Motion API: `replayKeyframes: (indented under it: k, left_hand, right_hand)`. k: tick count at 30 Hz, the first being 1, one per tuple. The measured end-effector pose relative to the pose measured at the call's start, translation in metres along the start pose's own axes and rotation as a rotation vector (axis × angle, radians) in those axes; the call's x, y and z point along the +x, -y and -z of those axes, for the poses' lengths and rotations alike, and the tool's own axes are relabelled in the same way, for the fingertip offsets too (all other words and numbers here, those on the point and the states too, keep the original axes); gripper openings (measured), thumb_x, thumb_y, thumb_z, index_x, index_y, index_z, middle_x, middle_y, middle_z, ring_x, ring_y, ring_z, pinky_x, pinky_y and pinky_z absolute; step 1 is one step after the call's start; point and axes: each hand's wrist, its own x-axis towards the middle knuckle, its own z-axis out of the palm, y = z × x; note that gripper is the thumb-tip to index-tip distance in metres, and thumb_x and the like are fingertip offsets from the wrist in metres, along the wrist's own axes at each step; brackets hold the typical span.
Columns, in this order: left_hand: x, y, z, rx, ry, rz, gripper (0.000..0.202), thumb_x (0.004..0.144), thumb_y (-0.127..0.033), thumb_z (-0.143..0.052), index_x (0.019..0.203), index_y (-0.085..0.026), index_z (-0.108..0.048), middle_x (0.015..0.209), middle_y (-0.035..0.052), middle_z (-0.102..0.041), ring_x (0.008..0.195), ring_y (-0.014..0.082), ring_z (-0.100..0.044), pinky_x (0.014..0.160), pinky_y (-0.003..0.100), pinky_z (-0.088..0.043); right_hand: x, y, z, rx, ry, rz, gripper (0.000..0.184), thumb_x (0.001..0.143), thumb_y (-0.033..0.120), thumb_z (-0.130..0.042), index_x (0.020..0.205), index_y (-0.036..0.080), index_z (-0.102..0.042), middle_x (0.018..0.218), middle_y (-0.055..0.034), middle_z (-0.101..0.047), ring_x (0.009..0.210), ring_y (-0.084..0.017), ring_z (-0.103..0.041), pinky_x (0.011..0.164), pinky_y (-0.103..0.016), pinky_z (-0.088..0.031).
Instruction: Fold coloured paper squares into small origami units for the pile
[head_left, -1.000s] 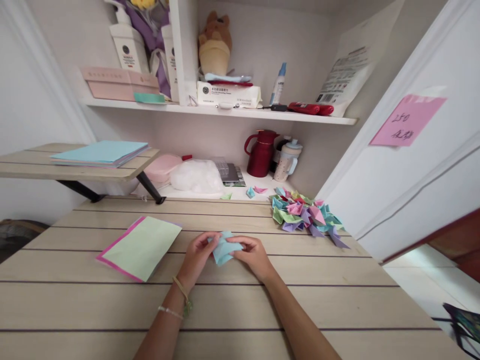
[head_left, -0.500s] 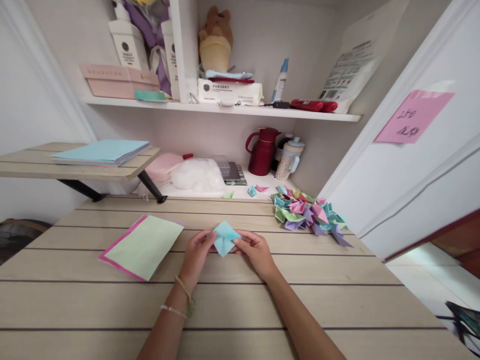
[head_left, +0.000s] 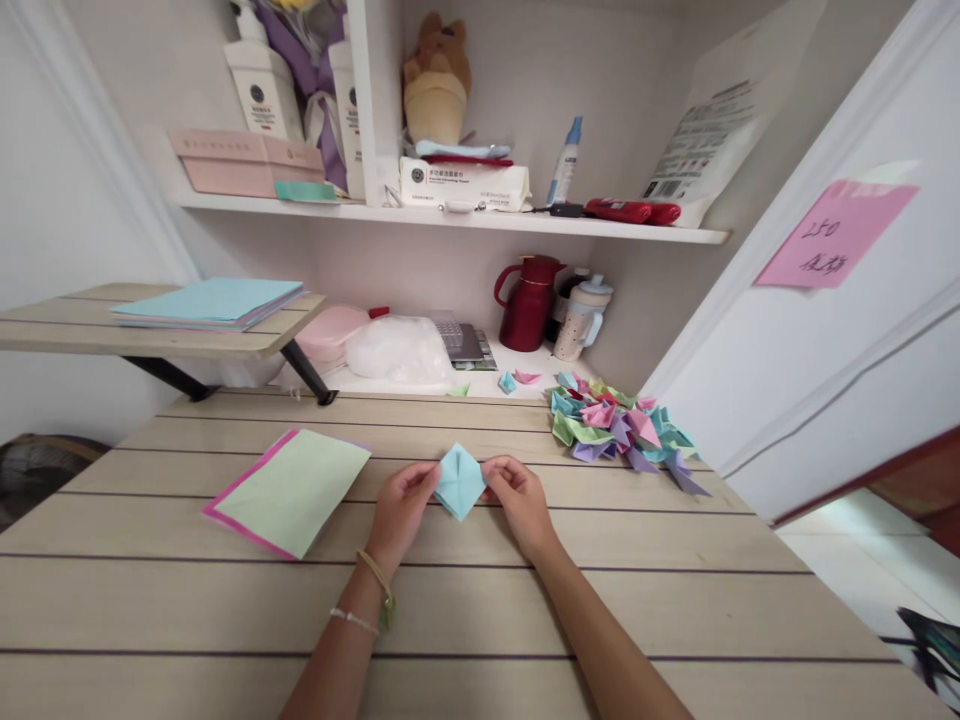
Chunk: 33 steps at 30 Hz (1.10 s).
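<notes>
A light blue folded paper point(head_left: 460, 482), diamond-shaped with creases meeting near its middle, is held just over the wooden table point(head_left: 645, 610). My left hand point(head_left: 406, 500) pinches its left corner between thumb and fingers. At the opposite corner, my right hand point(head_left: 519, 497) has the same kind of pinch. To the left lies a stack of paper sheets point(head_left: 300, 490), pale green on top with pink showing at the edge. A heap of folded paper pieces point(head_left: 615, 425) in several colours sits at the back right of the table.
A raised wooden stand point(head_left: 262, 340) at the left carries blue paper sheets point(head_left: 214, 300). Behind the table are a plastic bag point(head_left: 397, 350), a red jug point(head_left: 529, 303) and a tumbler point(head_left: 582, 320). A shelf edge point(head_left: 450, 222) runs above them.
The blue paper now shows a flat diamond face with its creases in view, where before a flap stood across it. Both hands have shifted their grip to the side corners.
</notes>
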Motion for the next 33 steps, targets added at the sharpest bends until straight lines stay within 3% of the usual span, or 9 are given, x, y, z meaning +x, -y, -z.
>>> replayKeyframes:
  k: [3, 7, 13, 18, 23, 29, 33]
  left_hand:
    - [0.001, 0.002, 0.001, -0.028, -0.012, -0.014, 0.029, 0.065, -0.032, -0.067, 0.087, -0.015, -0.062, 0.071, 0.0036, -0.067, 0.063, 0.0146, -0.06, 0.059, 0.024, -0.046]
    - [0.001, 0.002, 0.002, 0.004, -0.018, -0.019, 0.02, 0.063, -0.028, -0.068, 0.076, -0.013, -0.064, 0.074, 0.0044, -0.067, 0.069, 0.0153, -0.06, 0.063, 0.024, -0.046]
    - [-0.003, 0.0, -0.001, -0.013, 0.102, 0.032, 0.046, 0.054, -0.021, -0.073, 0.098, -0.013, -0.062, 0.087, 0.0065, -0.068, 0.078, 0.0194, -0.062, 0.069, 0.028, -0.049]
    - [-0.005, 0.001, -0.003, 0.108, 0.058, -0.024, 0.034, 0.061, -0.027, -0.07, 0.092, -0.015, -0.063, 0.086, 0.0066, -0.068, 0.077, 0.0185, -0.063, 0.069, 0.027, -0.049]
    - [-0.004, 0.0, -0.004, 0.133, 0.055, -0.033, 0.024, 0.068, -0.035, -0.064, 0.08, -0.014, -0.061, 0.071, 0.0042, -0.066, 0.062, 0.0159, -0.061, 0.059, 0.025, -0.047]
    - [-0.005, -0.005, -0.003, 0.26, 0.052, -0.072, 0.028, 0.072, -0.041, -0.058, 0.062, -0.015, -0.056, 0.049, -0.0031, -0.051, 0.045, 0.0094, -0.046, 0.047, 0.02, -0.036]
    - [-0.005, -0.006, -0.002, 0.28, 0.07, -0.078, 0.03, 0.072, -0.041, -0.058, 0.057, -0.015, -0.054, 0.044, -0.0051, -0.043, 0.042, 0.0081, -0.039, 0.045, 0.019, -0.031]
  right_hand:
    - [0.0, -0.001, 0.0, 0.011, 0.027, 0.013, 0.025, 0.066, 0.037, -0.067, 0.079, 0.019, -0.057, 0.066, 0.0001, -0.06, 0.055, -0.012, -0.053, 0.053, -0.025, -0.048]
    - [-0.001, -0.003, 0.002, -0.116, 0.108, 0.026, 0.024, 0.07, 0.038, -0.062, 0.083, 0.018, -0.063, 0.065, -0.001, -0.059, 0.057, -0.012, -0.052, 0.058, -0.026, -0.048]
    - [-0.003, -0.001, 0.002, -0.306, 0.117, 0.111, 0.037, 0.065, 0.034, -0.069, 0.099, 0.019, -0.065, 0.079, -0.0036, -0.061, 0.061, -0.012, -0.05, 0.059, -0.025, -0.046]
    - [-0.003, 0.0, 0.001, -0.298, 0.062, 0.078, 0.034, 0.068, 0.042, -0.065, 0.089, 0.017, -0.068, 0.073, -0.0041, -0.061, 0.059, -0.013, -0.052, 0.059, -0.028, -0.047]
    - [-0.005, 0.002, -0.001, -0.166, 0.082, -0.008, 0.03, 0.067, 0.044, -0.066, 0.079, 0.016, -0.066, 0.061, -0.0032, -0.062, 0.06, -0.017, -0.057, 0.061, -0.029, -0.048]
    - [-0.008, 0.01, -0.003, -0.177, 0.131, 0.004, 0.029, 0.071, 0.045, -0.061, 0.07, 0.017, -0.065, 0.06, -0.002, -0.061, 0.059, -0.015, -0.056, 0.06, -0.027, -0.045]
    - [-0.009, 0.015, -0.004, -0.294, 0.19, 0.04, 0.038, 0.074, 0.048, -0.055, 0.055, 0.015, -0.06, 0.054, -0.0005, -0.056, 0.055, -0.013, -0.051, 0.054, -0.023, -0.041]
